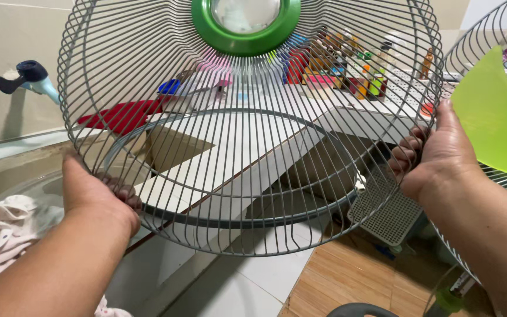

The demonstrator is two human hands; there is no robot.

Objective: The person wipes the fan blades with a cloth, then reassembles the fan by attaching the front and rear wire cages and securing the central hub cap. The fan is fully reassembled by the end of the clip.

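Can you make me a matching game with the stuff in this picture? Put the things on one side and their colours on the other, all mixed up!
Things:
1. fan guard
2. ring in the middle of the guard
3. fan blade
4. cloth behind the guard

Colours:
A. red
B. grey
C. yellow-green
D. dark green

Pairs: 1-B, 2-D, 3-C, 4-A

The left hand and right hand each grip the guard's rim.

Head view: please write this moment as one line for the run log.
left hand: grips rim | right hand: grips rim | held: round grey wire fan guard with green centre ring, upright | right: lime-green fan blade
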